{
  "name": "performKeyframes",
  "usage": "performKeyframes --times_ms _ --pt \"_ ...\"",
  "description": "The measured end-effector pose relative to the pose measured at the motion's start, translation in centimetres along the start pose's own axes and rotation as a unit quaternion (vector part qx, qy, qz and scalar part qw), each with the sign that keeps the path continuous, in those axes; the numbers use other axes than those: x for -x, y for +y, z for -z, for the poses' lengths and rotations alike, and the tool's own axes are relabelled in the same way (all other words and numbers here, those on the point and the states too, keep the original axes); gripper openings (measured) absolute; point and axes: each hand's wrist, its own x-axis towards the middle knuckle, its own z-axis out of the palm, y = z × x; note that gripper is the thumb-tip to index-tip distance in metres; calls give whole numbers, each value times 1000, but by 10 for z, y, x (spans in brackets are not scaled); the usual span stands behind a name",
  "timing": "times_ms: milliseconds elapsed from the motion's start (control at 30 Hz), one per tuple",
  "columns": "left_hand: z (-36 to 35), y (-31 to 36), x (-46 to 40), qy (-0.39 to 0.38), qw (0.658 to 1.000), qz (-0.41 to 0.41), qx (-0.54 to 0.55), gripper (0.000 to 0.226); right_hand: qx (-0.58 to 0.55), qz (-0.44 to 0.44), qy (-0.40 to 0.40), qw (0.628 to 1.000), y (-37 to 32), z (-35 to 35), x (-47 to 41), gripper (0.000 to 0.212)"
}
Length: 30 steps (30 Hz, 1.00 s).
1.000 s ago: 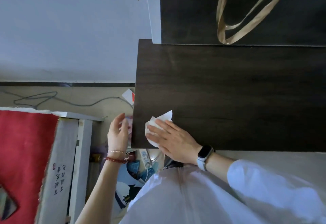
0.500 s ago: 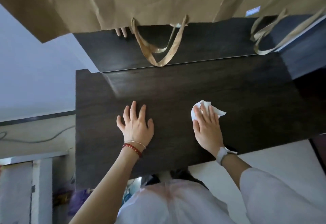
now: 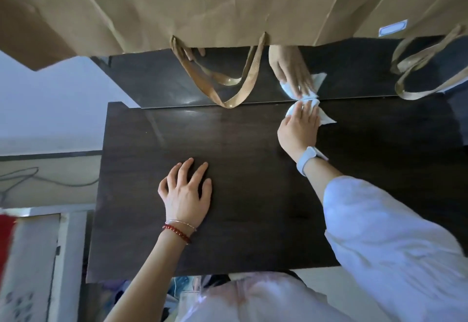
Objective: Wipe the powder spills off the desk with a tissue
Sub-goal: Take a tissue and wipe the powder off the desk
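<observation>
Both hands lie flat on the dark desk: the left hand braces open and empty near the middle, while the right hand presses the tissue against the far edge, where firm, overlapping strokes would probably gather powder best.

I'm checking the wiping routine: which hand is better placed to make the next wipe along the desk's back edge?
Right. The right hand already presses the tissue against the desk at its back edge; the left hand lies flat, empty, nearer the front.
</observation>
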Motion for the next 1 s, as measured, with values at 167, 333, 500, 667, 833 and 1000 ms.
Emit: performKeyframes --times_ms 167,333,500,667,833,1000 --pt "11 -10 -1 31 996 15 77 38 11 68 -16 998 -48 -22 24 58" --pt "35 -55 10 91 985 91 112 30 -19 173 -50 983 -104 -49 52 53" --pt "56 -120 31 101 966 205 118 39 23 295 -69 953 -163 -79 80 53" --pt "60 -171 55 13 936 257 241 48 72 402 -112 906 -227 -107 114 51" --pt "65 -195 72 -35 899 207 385 36 81 557 -202 801 -184 -113 220 54" --pt "71 -211 76 -79 861 198 461 37 139 617 -222 742 -177 -110 221 53"
